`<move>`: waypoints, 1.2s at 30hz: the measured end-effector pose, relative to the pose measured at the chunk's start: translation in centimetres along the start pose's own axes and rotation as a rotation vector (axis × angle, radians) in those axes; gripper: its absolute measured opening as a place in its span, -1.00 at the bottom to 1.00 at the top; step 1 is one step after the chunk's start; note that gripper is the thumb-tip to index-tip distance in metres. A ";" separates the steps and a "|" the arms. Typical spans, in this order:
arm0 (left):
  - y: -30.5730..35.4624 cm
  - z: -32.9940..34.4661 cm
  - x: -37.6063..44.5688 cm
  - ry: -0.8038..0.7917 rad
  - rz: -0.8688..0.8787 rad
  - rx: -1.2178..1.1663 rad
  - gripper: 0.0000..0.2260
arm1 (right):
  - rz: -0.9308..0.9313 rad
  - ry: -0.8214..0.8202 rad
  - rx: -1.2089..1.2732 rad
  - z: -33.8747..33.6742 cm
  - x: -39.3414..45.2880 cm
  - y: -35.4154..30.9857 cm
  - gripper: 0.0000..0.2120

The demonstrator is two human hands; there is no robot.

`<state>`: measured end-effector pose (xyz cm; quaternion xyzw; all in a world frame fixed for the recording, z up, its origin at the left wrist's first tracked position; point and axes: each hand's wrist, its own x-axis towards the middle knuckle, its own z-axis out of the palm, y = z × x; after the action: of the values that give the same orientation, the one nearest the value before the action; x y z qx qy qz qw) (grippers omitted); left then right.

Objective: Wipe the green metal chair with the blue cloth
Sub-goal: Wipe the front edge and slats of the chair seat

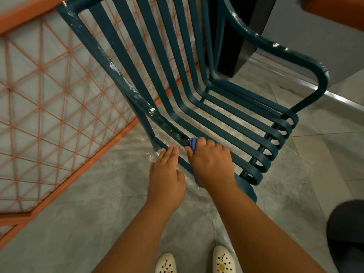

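**Cloth on the near armrest**

While the right hand (211,161) curls around a bunched blue cloth (193,144), it presses that cloth against the near end of the chair's left armrest (126,83), where the rail bends down toward the seat. Only a small fold of cloth shows past the knuckles, and another bit peeks out under the wrist.

Beside it, the left hand (166,174) holds nothing. Its fingers lie straight and close together, with the fingertips (171,149) at the chair leg just left of the cloth; whether they actually touch the metal I cannot tell.

The green chair (226,119) fills the far middle of the view, its long slats running down the back and curling under at the seat's near edge. White flecks and chipped patches mark both armrests, thickest along the left one. The right armrest (295,56) loops around on the far right.

Behind the chair on the left stands an orange lattice railing (49,91). A grey tiled floor (88,203) lies beneath, with a shiny patch under the seat. Two white clogs (223,260) show at the near edge, and a dark post (240,36) rises at the far right.
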<state>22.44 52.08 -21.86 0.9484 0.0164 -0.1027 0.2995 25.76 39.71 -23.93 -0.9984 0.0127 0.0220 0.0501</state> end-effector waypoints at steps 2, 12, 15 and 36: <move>-0.2 0.0 0.0 -0.003 0.008 -0.015 -0.46 | 0.058 -0.091 0.207 0.0 1.6 0.7 -0.50; -1.1 -0.3 0.3 0.000 0.002 -0.086 -0.46 | 0.037 -0.693 0.896 -2.4 3.1 4.2 -0.22; -1.0 -0.3 0.4 -0.006 0.011 -0.094 -0.42 | -0.184 -0.301 0.325 -0.9 -0.1 3.6 -0.02; -2.6 -2.3 6.2 0.036 0.062 0.389 -0.27 | -0.066 -0.101 0.226 -0.1 0.8 -2.1 -0.35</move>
<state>28.71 55.30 -22.75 0.9902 -0.0277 -0.0776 0.1131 26.62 41.78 -23.67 -0.9839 -0.0202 0.0690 0.1638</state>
